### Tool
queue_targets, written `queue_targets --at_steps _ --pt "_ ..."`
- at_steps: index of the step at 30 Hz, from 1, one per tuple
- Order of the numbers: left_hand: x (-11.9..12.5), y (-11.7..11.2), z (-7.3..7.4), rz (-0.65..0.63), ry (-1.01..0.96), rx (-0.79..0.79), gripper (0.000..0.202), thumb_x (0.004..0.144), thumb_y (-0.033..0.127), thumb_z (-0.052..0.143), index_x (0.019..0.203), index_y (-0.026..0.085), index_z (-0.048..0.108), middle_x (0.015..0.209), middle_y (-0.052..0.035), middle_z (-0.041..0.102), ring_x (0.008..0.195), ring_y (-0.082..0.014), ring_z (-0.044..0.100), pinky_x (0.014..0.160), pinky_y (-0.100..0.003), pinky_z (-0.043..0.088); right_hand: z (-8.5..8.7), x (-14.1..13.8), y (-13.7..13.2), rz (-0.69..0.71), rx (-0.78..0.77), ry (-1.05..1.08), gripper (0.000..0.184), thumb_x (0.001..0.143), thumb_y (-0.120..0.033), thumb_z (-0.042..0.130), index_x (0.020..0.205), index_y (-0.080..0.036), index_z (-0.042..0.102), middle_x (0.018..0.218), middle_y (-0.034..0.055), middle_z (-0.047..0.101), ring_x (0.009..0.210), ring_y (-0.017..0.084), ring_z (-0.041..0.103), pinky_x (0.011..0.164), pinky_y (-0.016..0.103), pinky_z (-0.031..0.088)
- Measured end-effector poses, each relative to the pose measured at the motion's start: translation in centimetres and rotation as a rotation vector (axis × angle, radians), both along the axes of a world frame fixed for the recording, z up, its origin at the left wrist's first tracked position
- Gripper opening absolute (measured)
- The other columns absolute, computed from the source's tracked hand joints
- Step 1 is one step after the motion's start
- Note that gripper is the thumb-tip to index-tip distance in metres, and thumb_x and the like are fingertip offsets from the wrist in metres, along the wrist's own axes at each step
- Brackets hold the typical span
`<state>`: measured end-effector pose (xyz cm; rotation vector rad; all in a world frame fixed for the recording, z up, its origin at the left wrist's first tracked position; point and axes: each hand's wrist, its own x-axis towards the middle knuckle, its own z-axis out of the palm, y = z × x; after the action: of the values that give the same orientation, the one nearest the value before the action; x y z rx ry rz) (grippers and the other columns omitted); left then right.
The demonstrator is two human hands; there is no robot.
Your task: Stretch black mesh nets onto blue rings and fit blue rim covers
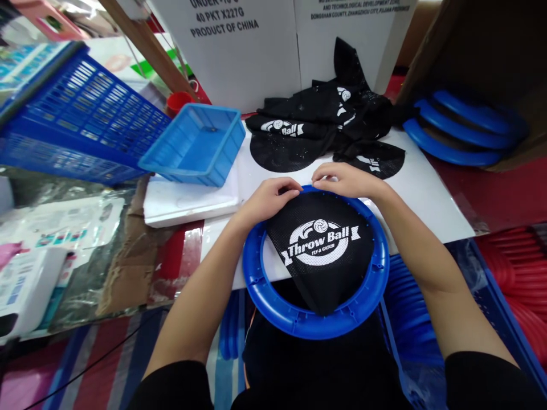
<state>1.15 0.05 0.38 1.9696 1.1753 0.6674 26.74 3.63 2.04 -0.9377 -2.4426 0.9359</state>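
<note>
A blue plastic ring with small pegs around its inner face lies at the front edge of the white work surface, close to my body. Black mesh cloth printed "Throw Ball" hangs across its opening, covering the middle and right. A gap shows on the ring's left side. At the far rim, my left hand pinches the cloth's edge, fingers bent. Just to its right, the fingers of my right hand are closed on the same edge against the ring. Both sets of fingertips partly hide the cloth there.
Beyond my hands lies a pile of black printed mesh pieces. A light blue tray and a blue basket stand left. Several blue rings sit in a box at right. Large white cartons stand behind.
</note>
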Motion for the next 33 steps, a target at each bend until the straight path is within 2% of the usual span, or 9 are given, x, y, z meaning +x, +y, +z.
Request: queue_targets --at_steps 5,9,12,18,23,28,33 --pt "0.2 0.0 -0.1 0.004 -0.002 0.01 0.023 0.091 0.033 0.06 0.097 0.019 0.078 0.101 -0.0064 0.08 0.097 -0.0234 0.071 0.095 -0.039 0.055 -1.0 -1.3 0.4 0.095 -0.058 0.031 0.012 0.093 -0.032 0.065 0.094 -0.022 0.072 0.115 0.0076 0.076 0.11 0.028 0.067 0.104 0.045 0.05" --pt "0.3 -0.1 -0.2 0.008 0.004 0.035 0.024 0.092 0.033 0.06 0.097 0.018 0.078 0.099 -0.0061 0.08 0.094 -0.0227 0.071 0.092 -0.037 0.055 -1.4 -1.6 0.7 0.07 -0.153 0.084 0.01 0.093 -0.031 0.065 0.094 -0.022 0.07 0.116 0.0057 0.078 0.111 0.027 0.068 0.104 0.044 0.051" --pt "0.3 -0.2 -0.2 0.018 0.02 0.051 0.023 0.092 0.032 0.06 0.097 0.019 0.078 0.098 -0.0058 0.08 0.093 -0.0224 0.071 0.089 -0.036 0.055 -1.6 -1.7 0.7 0.03 -0.169 0.086 0.011 0.092 -0.03 0.064 0.092 -0.021 0.07 0.115 0.0064 0.078 0.109 0.027 0.069 0.103 0.044 0.051" --pt "0.4 -0.3 0.0 0.013 0.079 0.081 0.021 0.093 0.03 0.059 0.097 0.019 0.077 0.098 -0.0059 0.08 0.092 -0.0227 0.071 0.089 -0.037 0.056 -1.8 -1.9 0.5 0.021 -0.112 0.05 0.011 0.093 -0.026 0.061 0.087 -0.021 0.067 0.115 0.007 0.077 0.108 0.026 0.068 0.102 0.042 0.05" --pt "0.3 -0.5 0.2 -0.015 0.152 0.157 0.023 0.094 0.027 0.056 0.099 0.019 0.077 0.102 -0.0066 0.079 0.095 -0.0234 0.071 0.094 -0.039 0.055 -1.8 -2.1 0.2 -0.022 -0.022 0.002 0.01 0.093 -0.021 0.059 0.089 -0.02 0.069 0.104 0.0073 0.076 0.099 0.024 0.067 0.094 0.038 0.049" --pt "0.1 -0.5 0.1 -0.084 0.17 0.243 0.028 0.096 0.025 0.052 0.107 0.02 0.078 0.108 -0.0078 0.078 0.101 -0.0244 0.07 0.097 -0.039 0.054 -1.6 -2.2 0.2 -0.008 0.006 -0.022 0.012 0.094 -0.02 0.06 0.09 -0.018 0.071 0.098 0.0065 0.074 0.096 0.023 0.065 0.091 0.036 0.047" --pt "-0.1 -0.3 -0.3 -0.155 0.211 0.305 0.036 0.099 0.021 0.046 0.112 0.023 0.079 0.105 -0.0087 0.072 0.099 -0.0246 0.067 0.094 -0.041 0.053 -1.5 -2.2 0.0 -0.016 0.05 -0.044 0.012 0.094 -0.019 0.062 0.091 -0.019 0.074 0.098 0.0061 0.074 0.096 0.024 0.065 0.092 0.036 0.046"
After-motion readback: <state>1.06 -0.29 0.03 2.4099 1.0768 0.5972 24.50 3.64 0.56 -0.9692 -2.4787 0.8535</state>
